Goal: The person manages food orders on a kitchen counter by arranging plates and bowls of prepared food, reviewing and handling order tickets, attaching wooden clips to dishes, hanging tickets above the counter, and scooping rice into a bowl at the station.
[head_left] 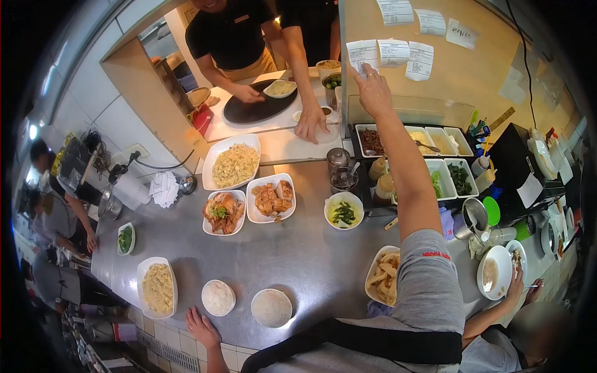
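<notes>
My left hand (202, 327) lies at the counter's near edge with its fingers spread, holding nothing. Just beyond it is a bowl of white rice (218, 298), with a second rice bowl (272, 308) to the right. My right arm stretches up to the wall, where my right hand (373, 92) touches the lower part of a printed order ticket (362, 53); its fingers are extended. Beside that ticket hang two more, a middle ticket (393, 53) and a right ticket (420, 61). An oblong dish of fried rice (158, 288) stands left of my left hand.
On the steel counter (298, 248) are fried rice (231, 165), two meat dishes, a bowl of greens (343, 210) and a dish of pale strips (382, 276). Ingredient trays (440, 177) line the right. Across the pass, a co-worker's hand (311, 127) reaches in. Another person eats at right.
</notes>
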Demonstrator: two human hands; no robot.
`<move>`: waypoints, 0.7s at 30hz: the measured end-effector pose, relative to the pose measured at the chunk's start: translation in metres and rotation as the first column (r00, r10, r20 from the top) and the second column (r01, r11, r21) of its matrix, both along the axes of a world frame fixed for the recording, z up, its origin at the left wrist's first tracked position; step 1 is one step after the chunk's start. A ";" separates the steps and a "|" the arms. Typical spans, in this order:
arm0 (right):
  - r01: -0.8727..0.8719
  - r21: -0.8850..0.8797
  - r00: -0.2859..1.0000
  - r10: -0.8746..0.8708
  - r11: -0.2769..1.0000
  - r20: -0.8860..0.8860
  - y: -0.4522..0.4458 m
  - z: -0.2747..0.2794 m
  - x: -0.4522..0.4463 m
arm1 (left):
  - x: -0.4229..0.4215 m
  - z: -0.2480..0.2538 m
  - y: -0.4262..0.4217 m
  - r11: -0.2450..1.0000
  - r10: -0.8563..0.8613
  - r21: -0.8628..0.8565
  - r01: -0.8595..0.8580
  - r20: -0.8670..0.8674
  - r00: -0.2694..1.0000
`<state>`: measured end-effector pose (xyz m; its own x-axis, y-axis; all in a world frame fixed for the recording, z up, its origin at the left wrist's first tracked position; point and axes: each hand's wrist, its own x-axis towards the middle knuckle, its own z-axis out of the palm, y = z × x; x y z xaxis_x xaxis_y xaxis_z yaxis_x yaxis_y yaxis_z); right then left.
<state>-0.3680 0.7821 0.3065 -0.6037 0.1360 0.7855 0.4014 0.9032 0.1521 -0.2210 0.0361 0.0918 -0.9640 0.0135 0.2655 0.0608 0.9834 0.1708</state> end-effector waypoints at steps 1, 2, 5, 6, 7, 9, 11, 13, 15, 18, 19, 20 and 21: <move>-0.004 -0.012 1.000 0.003 1.000 -0.015 0.001 -0.001 -0.001 | 0.000 0.000 -0.001 1.000 -0.001 -0.003 0.001 -0.002 1.000; -0.007 -0.023 1.000 0.006 1.000 -0.030 0.002 -0.002 -0.002 | 0.000 -0.001 -0.001 1.000 -0.002 -0.005 0.002 -0.004 1.000; -0.010 -0.036 0.999 0.009 0.999 -0.046 0.003 -0.003 -0.003 | 0.000 0.001 0.001 1.000 -0.003 -0.013 0.002 -0.006 1.000; -0.009 -0.036 0.999 0.008 0.999 -0.045 0.004 -0.004 -0.003 | 0.000 0.002 0.001 1.000 -0.003 -0.016 0.003 -0.004 1.000; -0.011 -0.039 0.999 0.009 0.999 -0.050 0.004 -0.004 -0.004 | 0.000 0.002 0.001 1.000 -0.004 -0.014 0.003 -0.004 1.000; -0.014 -0.045 0.998 0.011 0.999 -0.059 0.006 -0.006 -0.007 | 0.000 0.001 0.001 1.000 -0.004 -0.010 0.004 -0.004 1.000; 0.023 -0.045 0.998 -0.025 0.999 -0.050 0.004 -0.007 -0.009 | 0.001 0.001 0.001 1.000 0.000 -0.014 0.000 -0.003 1.000; 0.042 -0.023 0.999 -0.043 0.999 -0.033 0.001 -0.006 -0.009 | 0.001 0.002 0.002 1.000 0.002 -0.015 -0.002 -0.007 1.000; 0.048 0.021 0.999 -0.048 0.999 -0.005 -0.001 -0.006 -0.003 | 0.002 0.004 0.003 1.000 -0.003 -0.012 0.002 -0.012 1.000; -0.045 0.024 0.999 0.046 0.999 -0.019 0.001 -0.007 0.002 | 0.001 0.003 0.002 1.000 0.000 -0.011 0.000 -0.008 1.000; -0.067 -0.029 0.997 0.066 0.997 -0.031 0.000 -0.006 0.004 | 0.001 0.003 0.002 1.000 0.001 -0.010 -0.001 -0.008 1.000; -0.090 -0.083 0.995 0.086 0.992 -0.045 -0.003 -0.006 0.006 | 0.001 0.003 0.003 1.000 0.001 -0.009 -0.001 -0.009 1.000; -0.112 -0.137 0.993 0.105 0.984 -0.061 -0.004 -0.006 0.007 | 0.001 0.003 0.003 1.000 0.001 -0.009 -0.001 -0.011 1.000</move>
